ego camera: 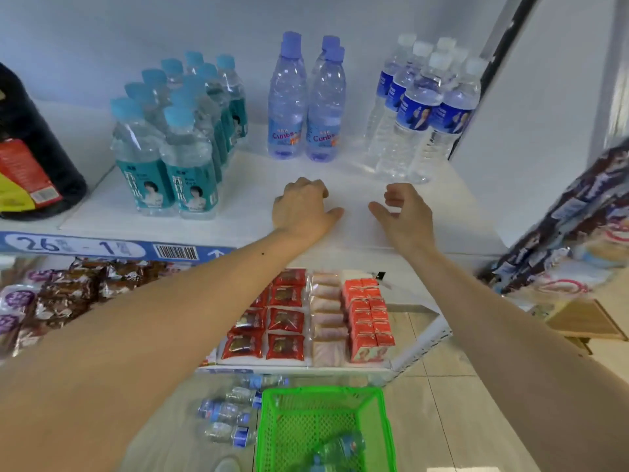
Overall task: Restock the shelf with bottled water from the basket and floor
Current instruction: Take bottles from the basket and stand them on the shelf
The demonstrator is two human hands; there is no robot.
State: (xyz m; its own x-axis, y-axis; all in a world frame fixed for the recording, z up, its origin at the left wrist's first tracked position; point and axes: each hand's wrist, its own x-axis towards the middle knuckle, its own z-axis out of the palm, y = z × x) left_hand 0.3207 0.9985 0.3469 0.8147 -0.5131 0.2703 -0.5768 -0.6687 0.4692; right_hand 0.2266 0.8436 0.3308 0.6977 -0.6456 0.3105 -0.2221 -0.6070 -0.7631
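Observation:
Three groups of bottled water stand on the white shelf (245, 219): teal-labelled bottles (177, 131) at the left, three purple-capped bottles (306, 100) in the middle, and blue-labelled white-capped bottles (425, 107) at the right. My left hand (304, 207) and my right hand (403, 212) hover over the bare shelf front, fingers loosely curled, holding nothing. Below, a green basket (272, 434) on the floor holds a bottle (340, 447). Several more bottles (228, 413) lie on the floor left of the basket.
A large dark jug (30, 148) stands at the shelf's left end. Snack packs (306, 318) fill the lower shelf. A wrapped multipack (571, 229) sits at the right, with a cardboard box (582, 318) below it. A blue price strip (102, 248) edges the shelf.

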